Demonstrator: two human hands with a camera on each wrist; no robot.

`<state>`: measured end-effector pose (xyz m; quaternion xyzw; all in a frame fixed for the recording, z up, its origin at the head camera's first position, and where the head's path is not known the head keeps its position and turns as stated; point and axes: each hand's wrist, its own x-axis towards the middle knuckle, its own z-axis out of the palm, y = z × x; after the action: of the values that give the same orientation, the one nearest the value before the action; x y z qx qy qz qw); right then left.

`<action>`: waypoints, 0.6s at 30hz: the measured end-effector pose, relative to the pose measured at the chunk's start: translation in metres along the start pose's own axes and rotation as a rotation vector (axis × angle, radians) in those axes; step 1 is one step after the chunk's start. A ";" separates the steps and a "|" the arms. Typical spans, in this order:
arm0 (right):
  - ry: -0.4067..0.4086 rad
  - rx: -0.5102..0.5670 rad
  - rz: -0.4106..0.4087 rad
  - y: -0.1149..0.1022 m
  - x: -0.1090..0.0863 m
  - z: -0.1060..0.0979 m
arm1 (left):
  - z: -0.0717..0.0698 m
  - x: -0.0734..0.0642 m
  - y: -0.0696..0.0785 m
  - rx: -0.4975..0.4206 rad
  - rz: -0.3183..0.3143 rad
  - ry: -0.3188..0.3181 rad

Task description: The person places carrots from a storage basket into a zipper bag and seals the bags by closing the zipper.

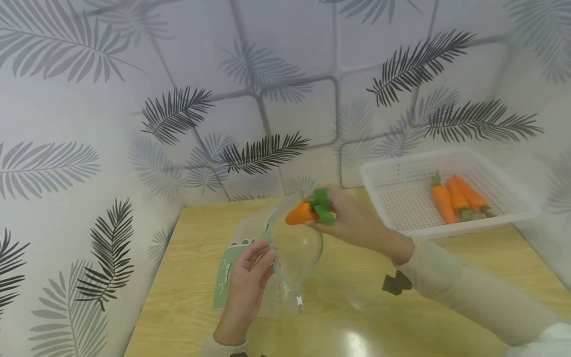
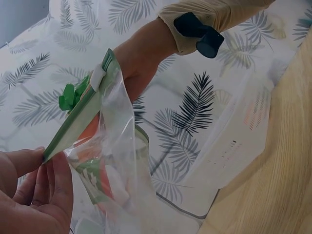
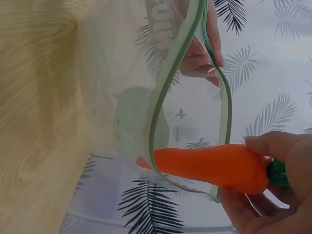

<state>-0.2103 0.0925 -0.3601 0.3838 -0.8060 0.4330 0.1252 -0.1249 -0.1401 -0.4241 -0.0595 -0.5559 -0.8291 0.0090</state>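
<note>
My left hand (image 1: 250,280) pinches the green zip edge of a transparent plastic zip bag (image 1: 296,258), whose mouth gapes upward. A white slider (image 1: 299,300) sits at the near end of the zip. In my right hand (image 1: 357,220) is an orange carrot (image 3: 209,168) with a green leafy top (image 1: 322,204), gripped near the top end. Seen from the right wrist, the carrot's pointed tip reaches past the green rim (image 3: 163,97) into the bag. Green print marks the bag's side. The left wrist view shows the left fingertips (image 2: 41,156) at the zip's corner.
A white perforated basket (image 1: 401,229) stands at the back right, with several carrots (image 1: 442,201) lying in its right part. The wooden table (image 1: 178,292) ends at a leaf-patterned wall covering (image 1: 214,114) behind and to the left.
</note>
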 end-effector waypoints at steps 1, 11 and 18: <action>-0.002 -0.016 0.003 0.001 0.000 0.001 | 0.000 0.000 0.000 0.002 0.001 0.001; -0.014 -0.016 -0.031 0.005 0.004 0.011 | 0.000 -0.001 0.000 0.002 -0.010 0.001; -0.036 -0.039 -0.025 0.005 0.001 0.013 | -0.001 -0.002 0.000 -0.010 -0.002 -0.014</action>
<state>-0.2133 0.0830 -0.3702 0.3990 -0.8116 0.4085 0.1233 -0.1226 -0.1410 -0.4250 -0.0648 -0.5517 -0.8315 0.0041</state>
